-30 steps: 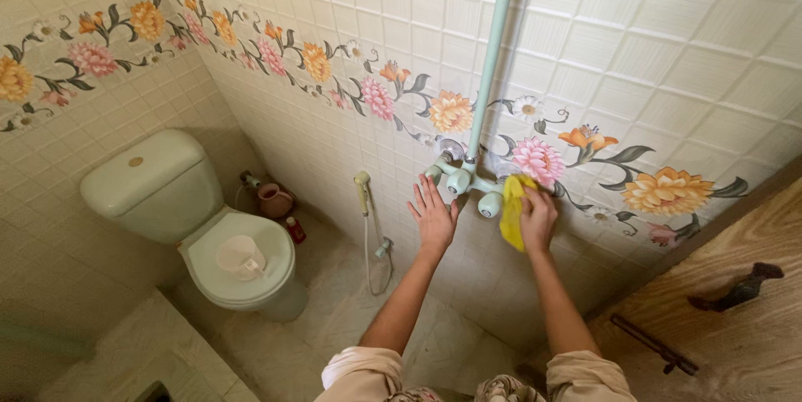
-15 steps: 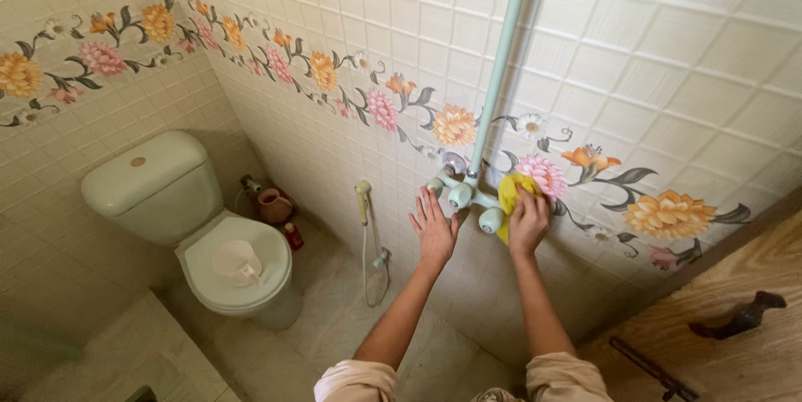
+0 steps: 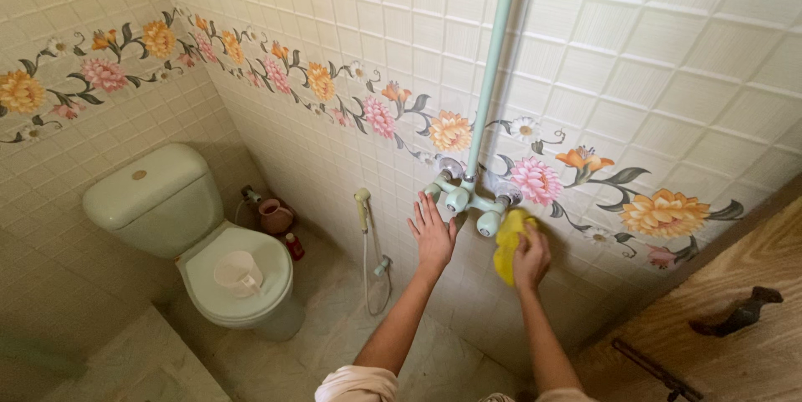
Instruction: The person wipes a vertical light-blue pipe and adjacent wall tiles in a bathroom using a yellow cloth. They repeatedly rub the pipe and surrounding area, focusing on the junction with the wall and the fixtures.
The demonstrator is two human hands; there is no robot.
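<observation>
Pale square tiles with a band of painted flowers wrap the corner you are working in, and along the far left wall stands the green toilet (image 3: 180, 226), lid shut, with a white jug (image 3: 238, 272) on it and a small brown pot (image 3: 275, 216) and red bottle (image 3: 294, 246) tucked in the corner behind. Next along comes the hand sprayer (image 3: 362, 200), its hose hanging down the wall, with bare floor below it between the toilet and your arms. Since a moment ago your right hand has slid down: the yellow cloth (image 3: 507, 243) was up on the pink flower beside the tap, and now it sits lower, on the plain tile just under the right knob of the pale green mixer tap (image 3: 469, 198). Your left hand (image 3: 433, 229) has barely shifted; it lies flat against the wall just left of and below the tap, fingers spread wide, holding nothing. Up from the tap runs the green riser pipe (image 3: 491, 51), leaving open tile on either side. Your right hand (image 3: 531, 255) is curled around the cloth, pressing it to the wall with the fingers closed over it. Further right the tiling ends at the wooden door (image 3: 735, 343), whose dark handle (image 3: 739, 312) stands well clear of your elbow.
</observation>
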